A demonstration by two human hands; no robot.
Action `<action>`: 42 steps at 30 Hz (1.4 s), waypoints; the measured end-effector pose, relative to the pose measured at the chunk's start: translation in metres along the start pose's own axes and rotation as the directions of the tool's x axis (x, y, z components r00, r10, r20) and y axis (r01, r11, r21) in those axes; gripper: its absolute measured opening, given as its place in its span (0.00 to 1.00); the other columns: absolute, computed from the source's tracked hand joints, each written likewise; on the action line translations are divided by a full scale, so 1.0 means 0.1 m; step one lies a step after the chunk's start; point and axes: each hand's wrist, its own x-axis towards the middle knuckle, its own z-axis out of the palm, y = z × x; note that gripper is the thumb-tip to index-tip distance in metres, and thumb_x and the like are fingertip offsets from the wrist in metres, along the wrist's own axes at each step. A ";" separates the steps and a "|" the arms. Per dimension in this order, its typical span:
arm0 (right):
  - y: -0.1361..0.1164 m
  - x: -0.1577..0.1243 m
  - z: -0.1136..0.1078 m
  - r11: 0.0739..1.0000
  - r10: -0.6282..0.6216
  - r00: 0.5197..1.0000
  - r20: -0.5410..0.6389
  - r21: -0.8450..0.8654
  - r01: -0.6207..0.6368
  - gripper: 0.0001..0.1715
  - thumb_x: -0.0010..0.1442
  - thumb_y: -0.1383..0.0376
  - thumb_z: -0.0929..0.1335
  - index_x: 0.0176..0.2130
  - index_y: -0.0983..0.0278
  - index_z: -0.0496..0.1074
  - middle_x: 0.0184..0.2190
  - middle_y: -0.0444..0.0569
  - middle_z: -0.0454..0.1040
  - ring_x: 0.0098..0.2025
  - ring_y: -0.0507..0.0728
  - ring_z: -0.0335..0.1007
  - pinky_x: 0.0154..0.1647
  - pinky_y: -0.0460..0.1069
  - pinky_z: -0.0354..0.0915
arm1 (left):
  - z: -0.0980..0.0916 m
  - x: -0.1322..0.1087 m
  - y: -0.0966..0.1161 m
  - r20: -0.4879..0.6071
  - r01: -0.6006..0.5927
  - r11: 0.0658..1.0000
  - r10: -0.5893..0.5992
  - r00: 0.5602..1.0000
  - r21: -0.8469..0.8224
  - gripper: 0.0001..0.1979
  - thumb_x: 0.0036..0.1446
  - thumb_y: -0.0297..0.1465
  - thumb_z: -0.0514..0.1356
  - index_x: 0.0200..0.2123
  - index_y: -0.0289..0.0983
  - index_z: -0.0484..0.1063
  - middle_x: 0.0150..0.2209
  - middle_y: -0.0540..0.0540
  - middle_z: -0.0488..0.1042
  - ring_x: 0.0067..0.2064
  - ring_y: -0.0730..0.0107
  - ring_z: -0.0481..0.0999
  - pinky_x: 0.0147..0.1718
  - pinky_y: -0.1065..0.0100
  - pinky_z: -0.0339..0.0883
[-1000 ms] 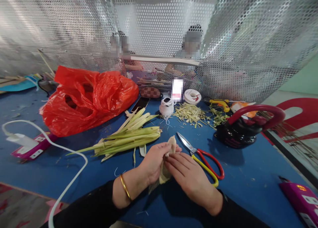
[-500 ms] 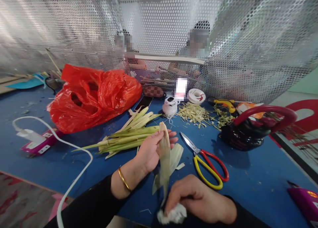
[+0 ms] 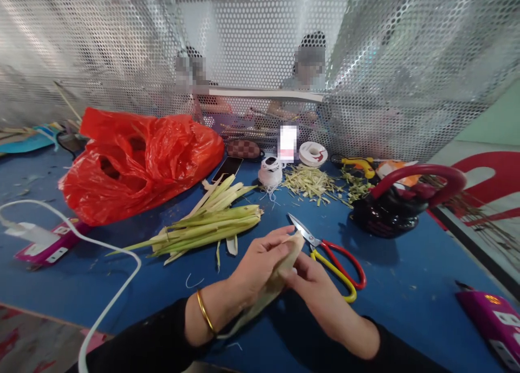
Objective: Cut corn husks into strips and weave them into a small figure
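Note:
A pale, wide corn husk [image 3: 265, 298] slants across the space between my hands, its folded upper end near the scissor blades. My left hand [image 3: 257, 264] is closed on it, the thumb lying along the upper part. From the other side, the fingers of my right hand [image 3: 319, 293] pinch the husk's edge; some fingertips are hidden. Just beyond the right hand lie scissors [image 3: 350, 258] with one red and one yellow handle, blades slightly apart. A bundle of green and pale corn husks [image 3: 211, 229] rests to the left of my hands.
A red plastic bag [image 3: 142, 170], a phone [image 3: 228, 168], white string [image 3: 270, 174], a ribbon spool [image 3: 313, 154] and husk scraps [image 3: 309, 183] lie farther back. A dark pot [image 3: 385, 213] stands right. A white cable [image 3: 122, 297] crosses the left. People sit behind a perforated screen [image 3: 260, 32].
My right hand has let go of a crumpled white wad, now out of view, and risen to the husk. My left hand has moved right and lower, tilting the husk. The view has shifted slightly.

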 end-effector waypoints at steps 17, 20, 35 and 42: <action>-0.35 -0.11 -0.38 0.955 0.258 0.933 0.251 -0.213 -0.206 0.14 0.55 0.56 0.73 0.34 0.65 0.78 0.24 0.44 0.74 0.21 0.48 0.64 0.20 0.42 0.62 | -0.31 0.25 0.34 -0.334 -0.001 0.986 -0.055 0.941 -0.166 0.07 0.56 0.29 0.63 0.38 0.34 0.78 0.31 0.47 0.77 0.28 0.74 0.75 0.29 0.73 0.69; -0.48 0.13 -0.71 0.993 -0.115 0.951 -0.287 -0.021 0.114 0.18 0.57 0.51 0.70 0.38 0.62 0.76 0.33 0.49 0.78 0.30 0.54 0.74 0.31 0.47 0.71 | -0.28 0.23 0.28 -0.263 0.090 0.991 -0.113 0.958 -0.096 0.08 0.55 0.27 0.63 0.39 0.34 0.78 0.29 0.47 0.77 0.25 0.74 0.74 0.24 0.73 0.66; -0.24 -0.16 -0.99 -0.373 -0.208 0.972 0.106 -0.927 0.021 0.36 0.46 0.74 0.66 0.56 0.68 0.69 0.37 0.56 0.74 0.37 0.64 0.73 0.34 0.53 0.65 | -0.26 0.20 0.17 -0.182 0.183 0.972 -0.156 0.971 0.148 0.08 0.54 0.34 0.64 0.34 0.35 0.79 0.28 0.49 0.76 0.21 0.78 0.71 0.23 0.74 0.64; -0.26 0.00 -1.03 -0.218 -0.150 0.986 -0.066 -0.971 -0.098 0.38 0.51 0.74 0.64 0.62 0.68 0.63 0.39 0.58 0.77 0.35 0.64 0.77 0.31 0.52 0.64 | -0.26 0.21 0.19 -0.175 0.187 0.973 -0.163 0.971 0.134 0.07 0.52 0.32 0.65 0.33 0.35 0.79 0.27 0.50 0.75 0.21 0.78 0.71 0.22 0.74 0.63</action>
